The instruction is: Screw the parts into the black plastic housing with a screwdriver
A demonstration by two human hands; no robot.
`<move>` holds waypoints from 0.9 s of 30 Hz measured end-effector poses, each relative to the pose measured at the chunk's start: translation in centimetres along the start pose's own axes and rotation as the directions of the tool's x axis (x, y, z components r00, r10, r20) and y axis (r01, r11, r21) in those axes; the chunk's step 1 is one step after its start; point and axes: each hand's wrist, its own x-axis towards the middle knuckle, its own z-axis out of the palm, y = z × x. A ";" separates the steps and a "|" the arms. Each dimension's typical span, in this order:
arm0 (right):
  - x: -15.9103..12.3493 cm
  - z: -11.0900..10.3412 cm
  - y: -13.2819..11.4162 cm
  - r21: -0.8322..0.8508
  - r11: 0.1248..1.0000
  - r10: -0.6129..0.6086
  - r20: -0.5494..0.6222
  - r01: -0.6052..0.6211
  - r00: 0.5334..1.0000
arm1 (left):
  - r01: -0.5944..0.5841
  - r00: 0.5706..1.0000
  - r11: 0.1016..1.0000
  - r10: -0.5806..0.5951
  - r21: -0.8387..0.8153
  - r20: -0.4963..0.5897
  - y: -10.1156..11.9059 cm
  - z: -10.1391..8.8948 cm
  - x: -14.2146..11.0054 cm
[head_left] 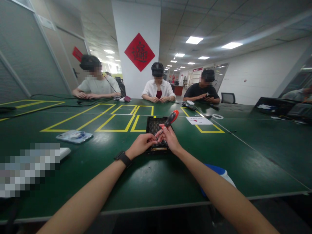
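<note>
Two bare forearms extend over your green table (pixel 146 185); a watch (pixel 123 158) is on your left wrist. A blue-and-white object (pixel 216 169) lies partly hidden by your right forearm. Your right hand (pixel 173 141) grips the screwdriver (pixel 172 118) where handle meets shaft. Its long axis is tilted: the red-and-black handle end points up, away from you and to the right; the shaft slopes down leftward, toward you, above the black tray (pixel 147 125). Your right hand is nearer the handle; your left hand (pixel 141 145) is at the tip end, over the tray's left side. Whether your left fingers pinch the tip or a small part, you cannot tell. Left of the tray lies a flat, pale-blue item (pixel 74 136); beyond, to the right, a printed sheet (pixel 198 121) and a white ring (pixel 217 116). Three people sit across the table.
</note>
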 end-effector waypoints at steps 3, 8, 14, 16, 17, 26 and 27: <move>0.0 0.0 0.0 0.007 1.000 0.002 0.003 -0.002 1.000 | -0.027 0.999 1.000 0.027 -0.001 0.030 0.1 -0.1 -0.1; 0.1 0.0 0.0 0.041 0.999 -0.014 -0.007 0.014 1.000 | 0.003 1.000 1.000 -0.003 0.001 0.002 0.3 0.1 -0.2; -0.1 0.1 -0.2 0.017 1.000 0.012 0.007 -0.013 1.000 | 0.052 0.999 0.999 -0.052 -0.001 -0.009 0.0 0.3 -0.1; -0.1 0.0 -0.2 0.004 1.000 0.007 0.016 -0.007 1.000 | 0.040 0.999 0.999 -0.040 0.003 0.001 0.0 0.2 -0.1; 0.0 0.0 -0.1 0.002 1.000 0.006 0.023 -0.006 1.000 | 0.029 1.000 1.000 -0.029 0.007 0.009 0.0 0.1 -0.1; 0.1 -0.2 0.0 0.025 0.999 0.022 0.045 -0.023 0.999 | 0.006 1.000 0.997 -0.008 0.072 0.022 0.7 -0.2 -0.2; 0.0 -0.1 -0.1 0.022 1.000 0.021 0.038 -0.021 0.999 | 0.014 1.000 0.997 -0.014 0.077 0.002 0.7 -0.1 -0.2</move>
